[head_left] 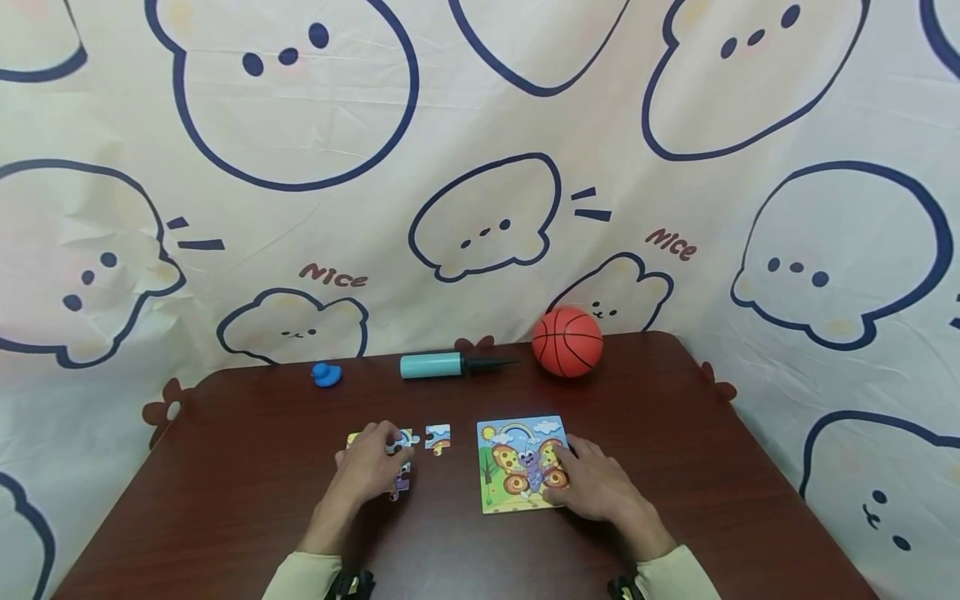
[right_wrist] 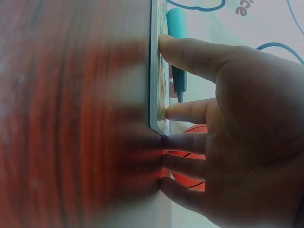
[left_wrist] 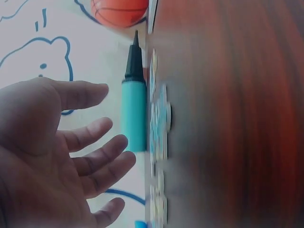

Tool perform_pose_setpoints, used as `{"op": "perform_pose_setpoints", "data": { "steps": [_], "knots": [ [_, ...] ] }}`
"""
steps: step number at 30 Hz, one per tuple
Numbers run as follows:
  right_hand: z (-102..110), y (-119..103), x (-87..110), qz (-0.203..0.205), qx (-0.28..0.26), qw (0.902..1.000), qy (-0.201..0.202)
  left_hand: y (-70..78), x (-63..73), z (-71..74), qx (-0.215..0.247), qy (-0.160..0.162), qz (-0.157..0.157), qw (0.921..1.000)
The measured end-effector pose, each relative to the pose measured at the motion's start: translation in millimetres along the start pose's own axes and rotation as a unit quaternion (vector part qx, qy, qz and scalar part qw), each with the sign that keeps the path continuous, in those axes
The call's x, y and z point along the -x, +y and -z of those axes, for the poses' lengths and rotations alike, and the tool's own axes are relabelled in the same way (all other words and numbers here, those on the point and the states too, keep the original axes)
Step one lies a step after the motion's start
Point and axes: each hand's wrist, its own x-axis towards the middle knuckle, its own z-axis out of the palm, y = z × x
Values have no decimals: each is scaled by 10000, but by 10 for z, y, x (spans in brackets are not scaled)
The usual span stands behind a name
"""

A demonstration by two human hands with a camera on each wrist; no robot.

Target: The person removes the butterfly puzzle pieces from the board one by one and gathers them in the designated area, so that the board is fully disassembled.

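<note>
A square picture board [head_left: 498,497] with a butterfly, a sun and a rainbow lies flat at the middle of the table. My right hand [head_left: 600,485] rests at its right edge; in the right wrist view the thumb touches its top, the forefinger is at a corner and the other fingertips reach the tabletop. Left of the board, my left hand [head_left: 367,462] is held over several jigsaw pieces [head_left: 403,481], partly hiding them. Its fingers are loosely bent with nothing between them, above the pieces [left_wrist: 160,128] in the left wrist view. One jigsaw piece [head_left: 438,437] lies apart, between hand and board.
Along the back edge of the dark wooden table [head_left: 262,442] stand a blue toy duck [head_left: 326,374], a turquoise hand pump [head_left: 431,365] with a black nozzle, and an orange-red basketball [head_left: 567,342]. A printed cloth [head_left: 480,125] hangs behind and beside the table.
</note>
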Motion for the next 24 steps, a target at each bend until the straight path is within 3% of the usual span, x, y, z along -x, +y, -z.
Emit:
{"op": "perform_pose_setpoints", "data": {
  "steps": [13, 24],
  "knots": [
    [24, -4, 13, -30, -166, 9998, -65, 354, 51, -243, 46, 87, -429, 9990],
    [104, 85, 44, -28, -318, 9995, -40, 517, 102, -383, 40, -69, -742, 9972]
  ]
}}
